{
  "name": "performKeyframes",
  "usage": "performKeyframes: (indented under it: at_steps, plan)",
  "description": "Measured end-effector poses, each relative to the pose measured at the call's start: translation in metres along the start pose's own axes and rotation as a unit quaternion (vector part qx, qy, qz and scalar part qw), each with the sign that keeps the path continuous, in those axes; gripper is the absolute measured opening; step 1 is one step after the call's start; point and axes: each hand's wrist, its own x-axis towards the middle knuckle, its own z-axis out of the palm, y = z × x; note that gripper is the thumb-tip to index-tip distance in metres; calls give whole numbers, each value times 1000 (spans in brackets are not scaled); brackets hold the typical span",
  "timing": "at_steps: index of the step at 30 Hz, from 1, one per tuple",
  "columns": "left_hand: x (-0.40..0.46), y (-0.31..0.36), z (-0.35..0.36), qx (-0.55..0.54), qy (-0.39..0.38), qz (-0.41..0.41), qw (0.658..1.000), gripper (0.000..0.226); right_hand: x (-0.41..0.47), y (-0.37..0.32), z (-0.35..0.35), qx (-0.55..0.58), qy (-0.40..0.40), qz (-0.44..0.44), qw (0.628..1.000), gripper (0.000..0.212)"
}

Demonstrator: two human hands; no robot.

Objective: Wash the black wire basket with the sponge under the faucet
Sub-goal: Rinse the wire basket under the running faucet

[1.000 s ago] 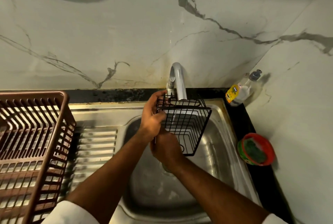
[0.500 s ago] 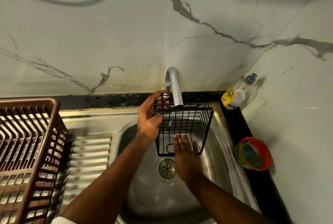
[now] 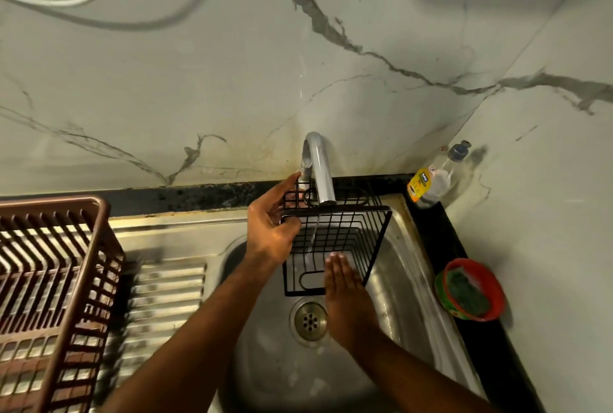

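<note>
Gripping the left rim of a black wire basket (image 3: 335,240), the person's left hand (image 3: 270,230) holds it tipped on its side over the steel sink (image 3: 398,280), directly beneath the curved chrome faucet (image 3: 320,170). A thin stream of water (image 3: 311,236) runs down through the basket's open grid of thin black wires, which frame a box shape with a solid rim and a looped wire on the near panel. The right hand (image 3: 345,296) lies flat, fingers straight and together, pressed against the basket's lower near side and holding nothing. The round drain (image 3: 310,320) sits just below the basket. A brown plastic dish rack (image 3: 49,280) stands on the ribbed drainboard at left. On the dark counter at right, a clear soap bottle (image 3: 431,180) leans against the marble wall, and a red bowl (image 3: 471,290) holds a green sponge (image 3: 464,290).
</note>
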Motion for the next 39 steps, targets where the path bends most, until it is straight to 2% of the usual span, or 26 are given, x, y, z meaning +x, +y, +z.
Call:
performKeyframes:
  at_steps: [2, 4, 5, 8, 11, 14, 15, 18, 20, 23, 25, 29, 32, 35, 37, 39]
  plan:
    - [-4, -3, 5, -5, 12, -6, 1000, 72, -3, -10, -2, 14, 14, 75, 997, 111]
    - [-8, -7, 13, 1, 35, -1, 999, 71, -4, -25, -4, 18, -16, 111, 993, 104]
    - [-10, -8, 17, 2, 47, 2, 999, 71, -4, -35, -7, 9, -23, 102, 995, 102]
    - [-10, -6, 23, -4, 71, 5, 997, 72, 1, -51, -5, -56, -30, -55, 996, 89]
    - [-8, -6, 18, 16, 56, -9, 998, 67, 5, -36, -7, -7, -52, -203, 978, 78]
    - [-4, -8, 5, 36, 31, -53, 997, 70, -5, -17, -27, 26, -100, -243, 964, 73]
    - [-2, -9, -1, 44, 23, -58, 997, 72, -11, -15, -33, 40, -72, -235, 969, 70]
    - [3, -12, -10, 80, 4, -61, 995, 72, -23, -8, -46, 116, 87, -161, 976, 62]
    - [6, -11, -8, 105, 3, -73, 992, 68, -23, -4, -55, 123, 138, -122, 975, 57]
    - [16, -4, 0, 144, 2, -118, 983, 65, -17, -6, -66, 13, 135, -172, 976, 72]
    - [24, 6, 7, 206, -20, -141, 968, 62, -15, -1, -67, -91, 51, -212, 972, 85]
    - [33, 26, 26, 321, -63, -145, 934, 46, -5, 14, -59, -252, -57, -231, 938, 75]
    - [33, 23, 42, 332, -100, -165, 923, 59, 5, 17, -59, -319, -62, -259, 910, 60]
    - [37, 20, 45, 295, -176, -193, 919, 79, 7, 13, -70, -315, -53, -294, 901, 56]
    - [41, 21, 33, 348, -249, -158, 890, 94, 3, 11, -71, -292, -60, -323, 898, 60]
    - [42, 23, 13, 416, -290, -137, 851, 108, -4, 9, -70, -260, -47, -305, 915, 64]
